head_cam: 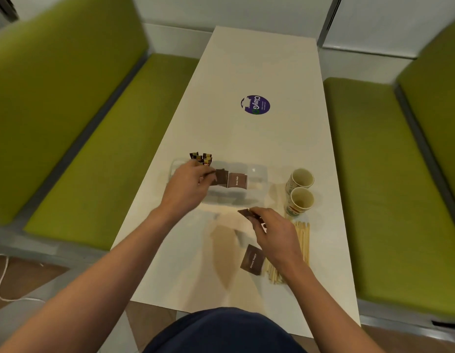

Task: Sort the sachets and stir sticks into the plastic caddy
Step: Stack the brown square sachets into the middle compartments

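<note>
Fingers [208, 174]: L hand [188, 186] pinches sachet [220, 177] at caddy [259, 175], R hand [277, 233] pinches 2nd sachet [246, 213], white table [246, 70], green benches [107, 136]

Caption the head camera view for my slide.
Left hand holds a brown sugar sachet in the clear caddy; right hand pinches another sachet.

Pretty clearly a café or canteen booth: a long white table [246, 67] was flanked by green padded benches [99, 149]. A round "ClayGo" sticker [255, 104] was stuck on top, and paper cups [300, 189], brown sugar sachets [252, 259] and wooden stir sticks [304, 240] were laid out.
</note>
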Tool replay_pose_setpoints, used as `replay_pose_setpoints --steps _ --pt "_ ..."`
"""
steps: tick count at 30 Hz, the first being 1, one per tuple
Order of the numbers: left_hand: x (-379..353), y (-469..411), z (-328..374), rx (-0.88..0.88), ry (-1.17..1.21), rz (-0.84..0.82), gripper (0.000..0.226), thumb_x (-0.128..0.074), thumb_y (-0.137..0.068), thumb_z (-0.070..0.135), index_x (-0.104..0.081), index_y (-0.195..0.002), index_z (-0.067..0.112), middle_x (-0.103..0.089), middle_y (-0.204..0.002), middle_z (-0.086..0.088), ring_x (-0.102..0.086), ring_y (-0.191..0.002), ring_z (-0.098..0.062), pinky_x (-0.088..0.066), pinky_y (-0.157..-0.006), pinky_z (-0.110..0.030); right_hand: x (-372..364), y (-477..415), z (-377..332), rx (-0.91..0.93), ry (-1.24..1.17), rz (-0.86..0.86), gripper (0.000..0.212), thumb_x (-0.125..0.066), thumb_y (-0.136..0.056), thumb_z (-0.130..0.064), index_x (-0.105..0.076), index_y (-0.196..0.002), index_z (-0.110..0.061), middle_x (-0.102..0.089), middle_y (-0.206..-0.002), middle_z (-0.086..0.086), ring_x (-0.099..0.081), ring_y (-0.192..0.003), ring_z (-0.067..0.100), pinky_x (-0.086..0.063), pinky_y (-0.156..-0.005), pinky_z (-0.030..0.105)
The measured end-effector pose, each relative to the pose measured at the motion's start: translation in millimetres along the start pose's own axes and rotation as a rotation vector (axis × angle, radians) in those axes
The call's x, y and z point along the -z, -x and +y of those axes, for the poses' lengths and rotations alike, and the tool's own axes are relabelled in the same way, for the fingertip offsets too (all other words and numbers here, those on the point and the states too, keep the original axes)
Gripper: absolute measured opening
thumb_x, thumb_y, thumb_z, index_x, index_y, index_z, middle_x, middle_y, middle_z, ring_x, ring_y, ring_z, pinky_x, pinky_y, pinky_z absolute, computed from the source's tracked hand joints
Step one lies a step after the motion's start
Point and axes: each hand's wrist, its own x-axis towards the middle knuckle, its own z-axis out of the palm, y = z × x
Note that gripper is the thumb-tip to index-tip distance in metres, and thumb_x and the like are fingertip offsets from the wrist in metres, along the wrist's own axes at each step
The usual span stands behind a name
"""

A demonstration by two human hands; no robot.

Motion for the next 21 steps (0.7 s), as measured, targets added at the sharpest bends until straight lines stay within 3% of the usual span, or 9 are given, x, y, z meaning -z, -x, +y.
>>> replay_pose_setpoints --steps 4,9,13,17,21 --pt "-1.2 -34.0 -3.4 -0.06 -0.161 -0.018 0.027 -0.056 -0.102 0.028 -0.073 -0.121 0.022 -0.058 -0.111 -0.004 -0.052 -0.11 -0.025 -0.044 -0.081 -0.034 4.6 -4.7 -6.4 0.024 -0.059 0.08 0.018 -0.064 -0.101 -0.026 -0.072 -0.116 -0.025 -0.072 -0.106 -0.012 -0.066 -0.092 0.008 -0.054 -0.075 0.025" --pt "-13.1 -56.2 -7.0 -0.065 -0.291 -0.161 0.023 -0.059 -0.098 0.027 -0.076 -0.112 0.025 -0.066 -0.102 -0.001 -0.057 -0.101 -0.023 -0.045 -0.068 -0.032 4.3 -18.0 -9.0 0.066 -0.117 0.161 0.019 -0.066 -0.1 -0.014 -0.075 -0.115 -0.018 -0.068 -0.107 -0.008 -0.062 -0.093 0.003 -0.048 -0.079 0.012" --pt "-19.0 -65.8 -6.7 -0.119 -0.425 -0.195 0.019 -0.06 -0.095 0.026 -0.075 -0.106 0.024 -0.068 -0.095 0.001 -0.055 -0.1 -0.024 -0.04 -0.064 -0.032 13.4 -44.6 -13.4 -0.031 -0.199 0.17 0.015 -0.068 -0.098 -0.021 -0.077 -0.11 -0.02 -0.072 -0.1 -0.01 -0.058 -0.087 -0.007 -0.042 -0.079 0.005" --pt "-23.1 -73.7 -8.7 -0.222 -0.56 -0.192 0.027 -0.062 -0.09 0.016 -0.07 -0.114 0.022 -0.066 -0.107 -0.001 -0.053 -0.105 -0.026 -0.045 -0.07 -0.036 19.6 -85.2 -16.8 -0.072 -0.192 0.171 0.014 -0.066 -0.099 -0.025 -0.077 -0.108 -0.021 -0.067 -0.099 -0.009 -0.06 -0.088 0.006 -0.048 -0.078 0.021" --pt "-26.8 -72.4 -15.9 -0.239 -0.493 -0.156 0.031 -0.066 -0.086 0.014 -0.07 -0.116 0.019 -0.062 -0.111 -0.003 -0.051 -0.104 -0.026 -0.048 -0.075 -0.039 17.9 -123.9 -20.9 -0.144 -0.161 0.098 0.02 -0.057 -0.103 -0.027 -0.074 -0.112 -0.02 -0.054 -0.104 -0.01 -0.055 -0.105 0.016 -0.045 -0.087 0.029"
